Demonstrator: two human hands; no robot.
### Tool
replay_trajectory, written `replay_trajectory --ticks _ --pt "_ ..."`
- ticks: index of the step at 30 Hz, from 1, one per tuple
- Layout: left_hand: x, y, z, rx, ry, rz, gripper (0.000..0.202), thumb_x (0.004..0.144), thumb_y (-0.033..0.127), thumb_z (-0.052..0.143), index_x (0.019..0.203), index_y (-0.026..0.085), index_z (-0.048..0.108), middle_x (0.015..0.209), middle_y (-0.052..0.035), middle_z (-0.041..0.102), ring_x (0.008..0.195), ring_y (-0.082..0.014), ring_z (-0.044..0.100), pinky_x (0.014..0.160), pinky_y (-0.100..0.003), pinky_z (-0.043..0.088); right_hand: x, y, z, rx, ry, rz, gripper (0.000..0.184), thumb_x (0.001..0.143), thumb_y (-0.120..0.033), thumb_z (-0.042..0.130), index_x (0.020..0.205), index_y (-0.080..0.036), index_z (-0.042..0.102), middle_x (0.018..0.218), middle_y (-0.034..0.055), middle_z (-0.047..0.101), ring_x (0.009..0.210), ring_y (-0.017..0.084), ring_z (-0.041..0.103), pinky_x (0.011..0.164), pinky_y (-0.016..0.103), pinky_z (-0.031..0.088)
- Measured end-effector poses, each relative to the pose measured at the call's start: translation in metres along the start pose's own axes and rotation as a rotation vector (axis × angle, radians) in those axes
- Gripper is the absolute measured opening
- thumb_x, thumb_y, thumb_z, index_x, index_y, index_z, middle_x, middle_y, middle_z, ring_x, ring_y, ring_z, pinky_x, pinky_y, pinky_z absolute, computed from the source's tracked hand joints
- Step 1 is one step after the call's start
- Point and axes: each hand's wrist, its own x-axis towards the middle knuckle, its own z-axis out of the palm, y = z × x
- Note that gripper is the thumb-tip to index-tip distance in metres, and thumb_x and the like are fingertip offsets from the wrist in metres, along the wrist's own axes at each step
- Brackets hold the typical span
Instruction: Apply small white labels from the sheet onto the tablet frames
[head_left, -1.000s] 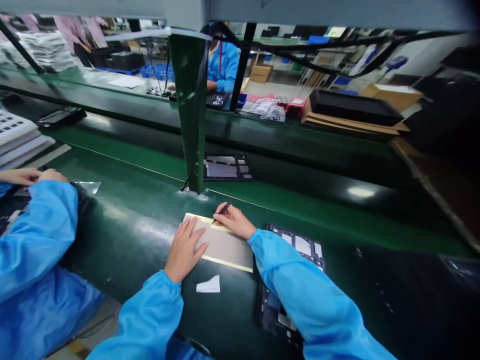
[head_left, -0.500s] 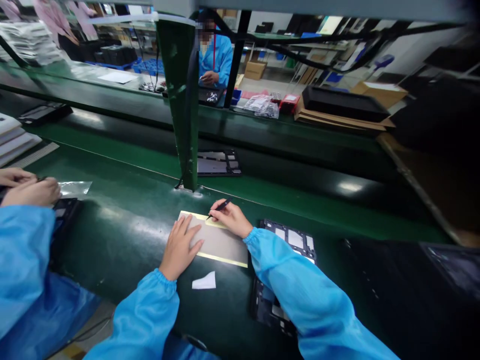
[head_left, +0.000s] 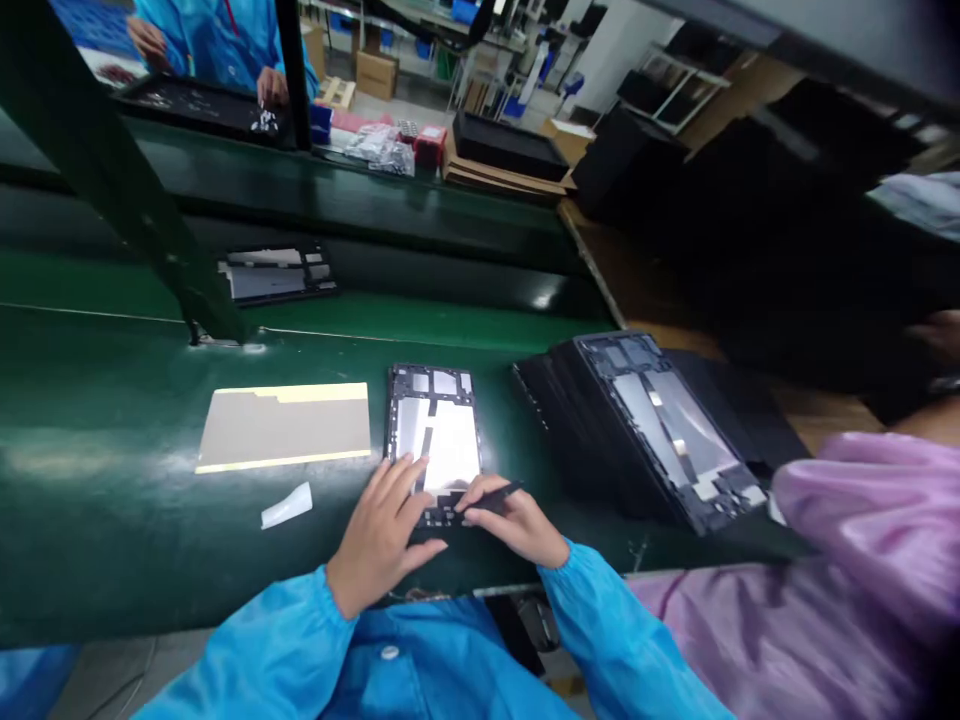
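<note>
In front of me lies a tablet housing (head_left: 450,430) with silver panels and a black rim. My left hand (head_left: 384,530) rests with spread fingers on its lower left part, holding nothing. Black tweezers (head_left: 491,497) are pinched in my right hand (head_left: 521,522), their tip at the housing's bottom edge. Whether the tip grips anything is too small to tell. To the left is a grey-beige backing sheet (head_left: 292,430) with yellow strips along its long edges. A curled white paper scrap (head_left: 287,506) sits below that sheet.
Stacked tablet housings (head_left: 667,430) stand at my right, beside a person in a pink sleeve (head_left: 862,530). Another housing (head_left: 277,275) lies behind the slanted green post (head_left: 142,210). Across the bench, a person in blue (head_left: 225,45) handles parts in a black tray (head_left: 202,105).
My view has swung right. Both hands have left the yellow-edged sheet and are now at the tablet housing, the right one still holding the tweezers. A strip's outline on the sheet differs.
</note>
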Motion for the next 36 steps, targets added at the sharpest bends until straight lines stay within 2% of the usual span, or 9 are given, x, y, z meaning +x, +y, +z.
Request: replay_trajectory --ticks 2,5,10,25,27,29,32,34,36 --pt "0.004 0.003 0.019 -0.001 -0.018 0.005 0.038 0.082 0.031 0.076 0.113 0.019 0.056 0.152 -0.0181 0.046 0.144 -0.0363 0.041 0.113 -0.060 0.042 -0.004 0.006 0.003 0.055 0.018 -0.005 0.022 0.093 -0.042 0.068 0.096 -0.020 0.064 0.087 0.0059 0.069 0.077 0.018 0.067 0.071 0.033 0.058" --pt "0.004 -0.005 0.030 0.006 -0.016 -0.025 0.042 0.080 0.029 0.079 0.111 0.019 0.053 0.151 -0.0198 0.046 0.144 -0.0370 0.041 0.112 -0.061 0.042 -0.002 0.007 0.003 0.046 0.003 -0.051 0.019 0.094 -0.039 0.067 0.095 -0.021 0.063 0.088 0.0058 0.070 0.078 0.018 0.066 0.073 0.033 0.057" --pt "0.001 -0.011 0.029 0.020 -0.020 -0.027 0.047 0.079 0.032 0.080 0.112 0.018 0.050 0.150 -0.0211 0.047 0.144 -0.0370 0.040 0.113 -0.061 0.041 0.002 0.004 -0.001 -0.067 -0.071 -0.106 0.014 0.095 -0.034 0.065 0.094 -0.020 0.065 0.087 0.0067 0.071 0.081 0.019 0.067 0.076 0.034 0.054" --pt "0.002 -0.010 0.029 -0.025 -0.001 -0.034 0.041 0.082 0.028 0.077 0.114 0.018 0.053 0.151 -0.0203 0.046 0.145 -0.0357 0.039 0.114 -0.060 0.039 0.000 -0.002 0.003 -0.228 -0.121 -0.223 0.011 0.098 -0.026 0.061 0.101 -0.019 0.068 0.090 0.0086 0.070 0.083 0.019 0.065 0.077 0.034 0.054" --pt "0.000 -0.007 0.025 -0.048 0.016 -0.009 0.039 0.084 0.032 0.075 0.114 0.017 0.054 0.151 -0.0196 0.047 0.145 -0.0353 0.039 0.115 -0.059 0.039 -0.003 0.001 0.003 -0.185 -0.052 -0.221 0.010 0.097 -0.027 0.064 0.101 -0.020 0.069 0.090 0.0085 0.071 0.084 0.020 0.067 0.077 0.034 0.055" --pt "-0.007 -0.002 0.016 -0.061 0.033 0.013 0.036 0.088 0.033 0.071 0.117 0.018 0.056 0.149 -0.0176 0.049 0.144 -0.0337 0.040 0.115 -0.058 0.038 -0.006 0.003 0.003 -0.093 0.074 -0.201 0.010 0.094 -0.030 0.067 0.099 -0.021 0.069 0.089 0.0077 0.072 0.084 0.020 0.068 0.077 0.034 0.057" --pt "-0.029 -0.002 -0.006 -0.048 0.088 0.019 0.030 0.092 0.024 0.066 0.121 0.020 0.059 0.142 -0.0128 0.057 0.137 -0.0281 0.049 0.115 -0.051 0.040 -0.009 -0.002 0.004 0.035 0.189 -0.174 0.007 0.092 -0.028 0.070 0.095 -0.022 0.068 0.085 0.0061 0.074 0.082 0.020 0.070 0.074 0.033 0.058" --pt "-0.049 -0.010 -0.023 -0.005 0.163 -0.046 0.029 0.092 0.018 0.065 0.121 0.021 0.060 0.133 -0.0103 0.063 0.128 -0.0244 0.057 0.110 -0.044 0.046 -0.005 -0.012 0.009 0.088 0.185 -0.177 0.004 0.092 -0.024 0.071 0.095 -0.023 0.069 0.086 0.0056 0.074 0.082 0.019 0.070 0.073 0.032 0.058" --pt "-0.068 -0.025 -0.039 0.072 0.247 -0.198 0.030 0.092 0.019 0.066 0.121 0.021 0.061 0.126 -0.0097 0.065 0.118 -0.0232 0.061 0.101 -0.039 0.050 0.006 -0.026 0.021 0.137 0.155 -0.192 0.007 0.092 -0.020 0.070 0.097 -0.025 0.069 0.088 0.0052 0.074 0.082 0.019 0.070 0.073 0.030 0.058"
